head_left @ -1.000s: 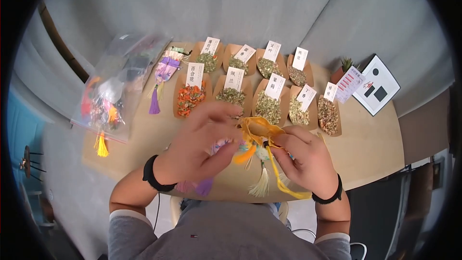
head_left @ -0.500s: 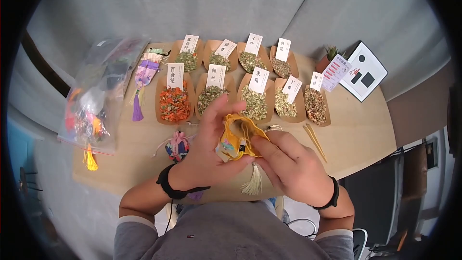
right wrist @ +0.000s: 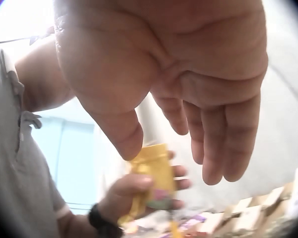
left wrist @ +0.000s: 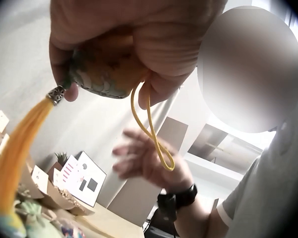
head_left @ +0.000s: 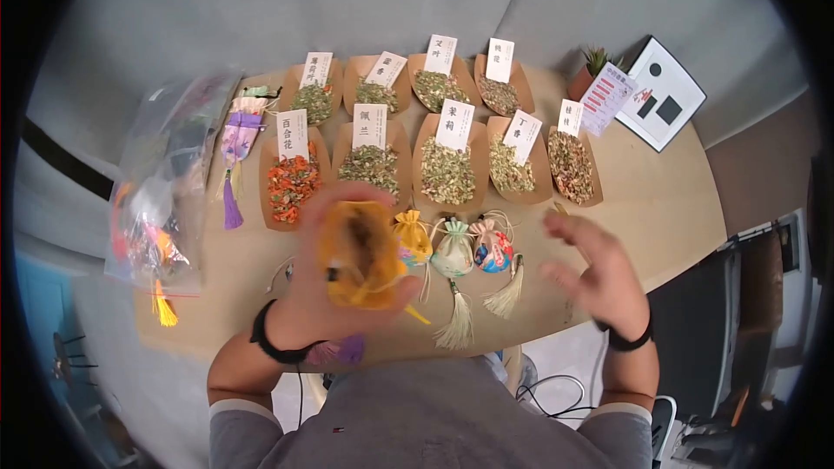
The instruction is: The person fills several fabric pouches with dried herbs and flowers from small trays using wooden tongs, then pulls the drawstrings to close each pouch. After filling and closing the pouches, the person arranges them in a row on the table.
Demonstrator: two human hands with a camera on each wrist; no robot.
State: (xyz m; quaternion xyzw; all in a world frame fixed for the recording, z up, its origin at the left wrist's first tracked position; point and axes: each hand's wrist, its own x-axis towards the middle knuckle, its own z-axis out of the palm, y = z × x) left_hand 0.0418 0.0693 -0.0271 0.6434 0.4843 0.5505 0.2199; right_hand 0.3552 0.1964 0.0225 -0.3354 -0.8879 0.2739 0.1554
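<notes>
My left hand (head_left: 300, 302) grips a yellow drawstring pouch (head_left: 382, 285), its mouth held wide and facing up. From the pouch's lower end hangs an orange tassel (left wrist: 22, 148), and a yellow cord loop (left wrist: 151, 131) dangles beside my fingers in the left wrist view. My right hand (head_left: 598, 276) is apart from the pouch, over the table's right side, with fingers spread and nothing in it. A thin wooden tool (head_left: 561, 208) shows just past its fingertips. Between the hands lie three small pouches: yellow (head_left: 412, 239), pale green (head_left: 453, 250) and pink-and-blue (head_left: 493, 247).
Two rows of brown paper trays (head_left: 402, 141) hold dried herbs, each with a white label card (head_left: 453, 125). At left are a clear zip bag (head_left: 156, 226) and a purple pouch (head_left: 240, 135). A potted plant (head_left: 591, 74) and a framed board (head_left: 665, 95) stand back right.
My right hand has let go of the yellow pouch and moved right. The left hand has carried the pouch leftward, uncovering the small pouches. The head view has shifted.
</notes>
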